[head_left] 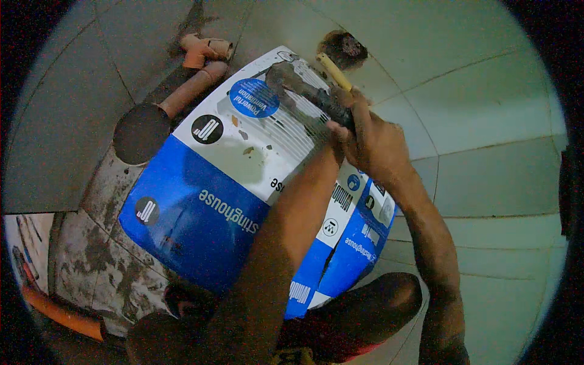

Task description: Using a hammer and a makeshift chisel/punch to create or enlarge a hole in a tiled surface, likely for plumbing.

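A blue and white cardboard box (164,188) with dark smears and flakes on its white band lies beneath my hands. Fingers of my right hand (377,143) wrap round a dark, elongated piece (322,100) at the box's upper edge, beside a slim yellow handle (328,67); whether the two are joined is unclear. My left hand (337,137) meets that piece from below, its fingers mostly hidden and blurred, with the forearm crossing the box.
Orange pipe fittings (194,55) and a dark round opening (139,132) lie left of the box on stained concrete. A dark drain (342,50) sits beyond it. Pale tiles (486,182) surround it. An orange pipe (67,313) and small tools lie lower left; my bent knee is below.
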The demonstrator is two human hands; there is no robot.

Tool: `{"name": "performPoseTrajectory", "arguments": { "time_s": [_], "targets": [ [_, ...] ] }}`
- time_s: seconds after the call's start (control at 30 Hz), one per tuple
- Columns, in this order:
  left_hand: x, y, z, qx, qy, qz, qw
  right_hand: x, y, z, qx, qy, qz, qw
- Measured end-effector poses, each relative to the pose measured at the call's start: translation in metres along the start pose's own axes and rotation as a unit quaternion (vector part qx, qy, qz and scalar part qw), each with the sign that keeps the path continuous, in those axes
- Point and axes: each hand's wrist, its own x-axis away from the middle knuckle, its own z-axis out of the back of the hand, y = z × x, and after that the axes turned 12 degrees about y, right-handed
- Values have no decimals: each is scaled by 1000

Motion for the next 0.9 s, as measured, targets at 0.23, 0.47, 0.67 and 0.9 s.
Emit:
{"name": "performPoseTrajectory", "arguments": {
  "time_s": [0.23, 0.47, 0.67, 0.9],
  "targets": [
    [-10, -13, -12, 132, 52, 210, 967, -19, 54, -9, 58, 34, 77, 995],
    [-28, -25, -14, 320, 77, 370, 869, -37, 75, -17, 108, -9, 22, 994],
    [-24, -46, -17, -32, 13, 86, 996, -41, 69, -8, 73, -44, 38, 996],
    [-29, -75, -34, 61, 94, 194, 975, -47, 71, -12, 45, -62, 42, 996]
  ]
}}
